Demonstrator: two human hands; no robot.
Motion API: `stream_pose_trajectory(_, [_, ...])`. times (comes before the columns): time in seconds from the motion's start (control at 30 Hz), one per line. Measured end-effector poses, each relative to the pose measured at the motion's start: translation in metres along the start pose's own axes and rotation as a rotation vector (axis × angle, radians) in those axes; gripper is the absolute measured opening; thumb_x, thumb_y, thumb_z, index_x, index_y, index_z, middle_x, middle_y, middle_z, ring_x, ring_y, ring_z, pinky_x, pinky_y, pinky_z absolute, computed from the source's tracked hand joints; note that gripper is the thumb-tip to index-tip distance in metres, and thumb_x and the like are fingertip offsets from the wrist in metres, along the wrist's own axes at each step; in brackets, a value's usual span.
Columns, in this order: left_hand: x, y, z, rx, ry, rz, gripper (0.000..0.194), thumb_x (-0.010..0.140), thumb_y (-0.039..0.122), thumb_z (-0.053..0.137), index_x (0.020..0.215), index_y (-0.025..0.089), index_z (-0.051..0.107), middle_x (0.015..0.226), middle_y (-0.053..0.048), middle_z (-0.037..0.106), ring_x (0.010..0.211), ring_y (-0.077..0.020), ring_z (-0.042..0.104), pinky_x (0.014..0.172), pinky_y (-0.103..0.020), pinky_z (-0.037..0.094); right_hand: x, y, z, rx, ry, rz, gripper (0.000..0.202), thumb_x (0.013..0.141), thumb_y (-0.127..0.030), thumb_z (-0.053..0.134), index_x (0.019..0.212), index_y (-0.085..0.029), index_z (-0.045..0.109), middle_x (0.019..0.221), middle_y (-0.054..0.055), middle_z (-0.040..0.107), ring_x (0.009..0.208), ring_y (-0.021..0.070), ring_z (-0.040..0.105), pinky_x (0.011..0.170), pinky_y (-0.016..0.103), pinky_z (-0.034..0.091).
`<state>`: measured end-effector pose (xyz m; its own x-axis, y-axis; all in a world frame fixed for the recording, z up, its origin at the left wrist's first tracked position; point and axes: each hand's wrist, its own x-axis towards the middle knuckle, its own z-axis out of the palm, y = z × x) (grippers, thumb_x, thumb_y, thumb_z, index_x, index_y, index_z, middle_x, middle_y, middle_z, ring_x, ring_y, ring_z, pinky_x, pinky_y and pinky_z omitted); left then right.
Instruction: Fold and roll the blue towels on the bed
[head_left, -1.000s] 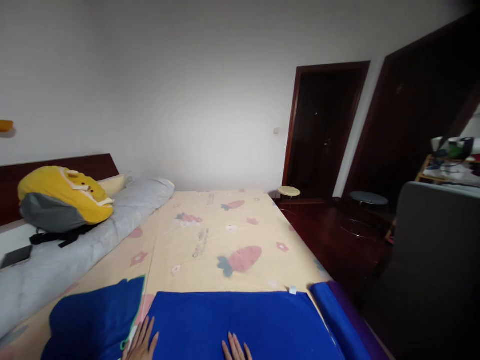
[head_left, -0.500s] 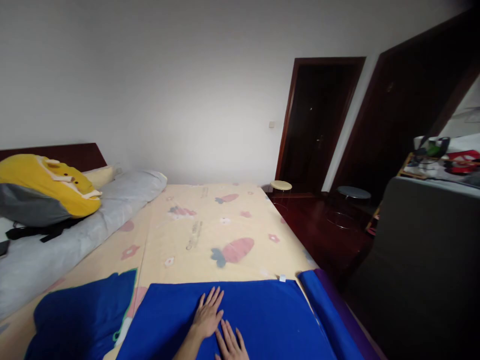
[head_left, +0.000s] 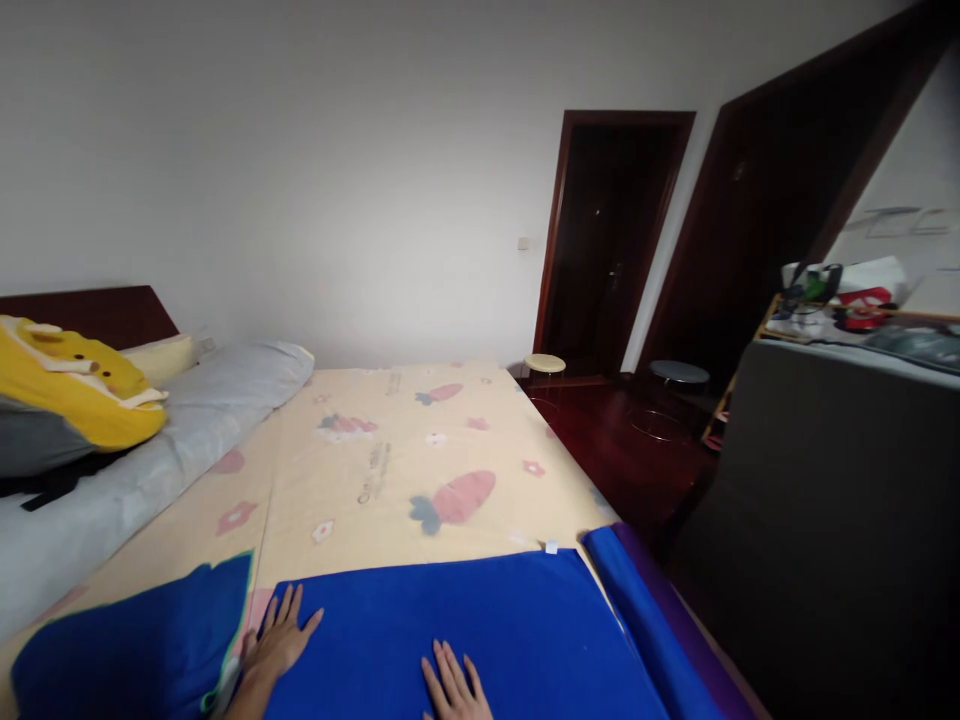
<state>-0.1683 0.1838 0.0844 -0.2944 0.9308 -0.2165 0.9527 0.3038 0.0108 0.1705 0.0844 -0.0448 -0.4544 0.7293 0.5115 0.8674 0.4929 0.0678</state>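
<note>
A blue cloth [head_left: 375, 620] with a small white tag lies spread flat over the near part of the bed. My left hand [head_left: 281, 635] rests palm down, fingers spread, on its left edge near the far left corner. Lower and further right, my right hand [head_left: 455, 685] lies flat on the cloth's middle with fingers apart, partly cut off by the frame. Neither hand holds anything. Left of the cloth is a darker blue piece [head_left: 135, 640] with a green edge. Along the right side run a folded blue strip [head_left: 649, 620] and a purple one.
The bed's patterned sheet [head_left: 315, 560] stretches to the wall. A yellow and grey bag [head_left: 97, 400] sits on a grey bedroll [head_left: 195, 430] at left. Two stools [head_left: 544, 364] stand beyond the bed's right side, near a dark cabinet [head_left: 840, 500] with items on top.
My left hand has slid left from the cloth's middle to its left edge. My right hand remains low on the cloth. The view has turned slightly to the right.
</note>
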Motion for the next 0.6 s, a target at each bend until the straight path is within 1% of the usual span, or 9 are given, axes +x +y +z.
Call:
stream_pose_trajectory(0.07, [-0.009,0.018,-0.007,0.061,0.050,-0.010,0.064,0.091,0.043,0.024,0.148,0.015,0.022,0.160,-0.010,0.019,0.147,-0.0257,0.019,0.115,-0.055,0.023,0.001,0.000,-0.001,0.011,-0.011,0.001,0.080,0.090,-0.048,0.048,0.151,-0.025,0.002,0.140,0.008,0.050,0.120,0.0255,0.058,0.091,0.038,0.049])
stream_pose_trajectory(0.1, [-0.017,0.032,-0.010,0.095,0.093,0.039,0.060,0.091,0.033,0.023,0.148,0.012,0.024,0.159,-0.011,0.021,0.147,-0.0246,0.019,0.116,-0.054,0.022,0.001,0.000,-0.001,0.013,-0.015,0.004,0.080,0.089,-0.048,0.048,0.151,-0.026,0.002,0.141,0.007,0.049,0.121,0.0256,0.057,0.091,0.038,0.049])
stream_pose_trajectory(0.17, [-0.042,0.068,-0.011,0.127,0.198,0.247,0.060,0.087,0.017,0.022,0.147,0.012,0.024,0.159,-0.010,0.021,0.148,-0.0202,0.017,0.118,-0.048,0.019,0.003,-0.001,-0.005,0.013,-0.018,0.012,0.080,0.089,-0.048,0.049,0.151,-0.026,0.002,0.141,0.007,0.048,0.121,0.0257,0.057,0.091,0.038,0.048])
stream_pose_trajectory(0.2, [-0.056,0.087,-0.008,0.093,0.206,0.364,0.061,0.087,0.018,0.022,0.148,0.016,0.023,0.159,-0.006,0.021,0.148,-0.0180,0.017,0.119,-0.046,0.019,0.004,-0.001,-0.008,0.014,-0.017,0.015,0.081,0.089,-0.048,0.049,0.151,-0.027,0.002,0.141,0.007,0.048,0.121,0.0256,0.057,0.092,0.038,0.048])
stream_pose_trajectory(0.27, [-0.087,0.121,0.003,-0.016,0.192,0.522,0.058,0.091,0.025,0.021,0.149,0.022,0.019,0.159,0.000,0.020,0.148,-0.0155,0.017,0.120,-0.042,0.020,0.005,-0.002,-0.017,0.028,-0.015,0.016,0.080,0.089,-0.048,0.049,0.151,-0.027,0.003,0.142,0.007,0.048,0.122,0.0251,0.056,0.093,0.037,0.048])
stream_pose_trajectory(0.33, [-0.114,0.144,0.018,-0.101,0.138,0.562,0.056,0.093,0.031,0.020,0.149,0.025,0.018,0.159,0.003,0.020,0.147,-0.0149,0.018,0.120,-0.041,0.022,0.007,-0.003,-0.029,0.062,-0.023,0.018,0.076,0.090,-0.046,0.047,0.151,-0.027,0.005,0.144,0.006,0.045,0.126,0.0245,0.053,0.097,0.037,0.046])
stream_pose_trajectory(0.43, [-0.142,0.152,0.036,-0.149,0.064,0.505,0.056,0.093,0.034,0.019,0.148,0.025,0.020,0.159,0.002,0.018,0.147,-0.0170,0.019,0.120,-0.044,0.021,0.010,-0.006,-0.050,0.123,-0.070,0.041,0.070,0.093,-0.044,0.043,0.150,-0.028,0.007,0.150,0.004,0.036,0.132,0.0241,0.046,0.103,0.038,0.043])
stream_pose_trajectory(0.5, [-0.152,0.144,0.043,-0.152,0.059,0.492,0.055,0.093,0.033,0.017,0.148,0.025,0.021,0.158,0.002,0.017,0.147,-0.0177,0.018,0.121,-0.046,0.020,0.012,-0.008,-0.061,0.167,-0.105,0.069,0.067,0.094,-0.044,0.041,0.150,-0.031,0.007,0.151,0.003,0.031,0.134,0.0243,0.044,0.105,0.040,0.042])
stream_pose_trajectory(0.6, [-0.157,0.122,0.048,-0.142,0.088,0.439,0.055,0.093,0.038,0.017,0.147,0.027,0.021,0.158,0.002,0.019,0.147,-0.0181,0.020,0.120,-0.046,0.021,0.016,-0.010,-0.074,0.230,-0.154,0.097,0.065,0.095,-0.044,0.040,0.149,-0.033,0.007,0.152,0.003,0.030,0.135,0.0249,0.042,0.106,0.042,0.042])
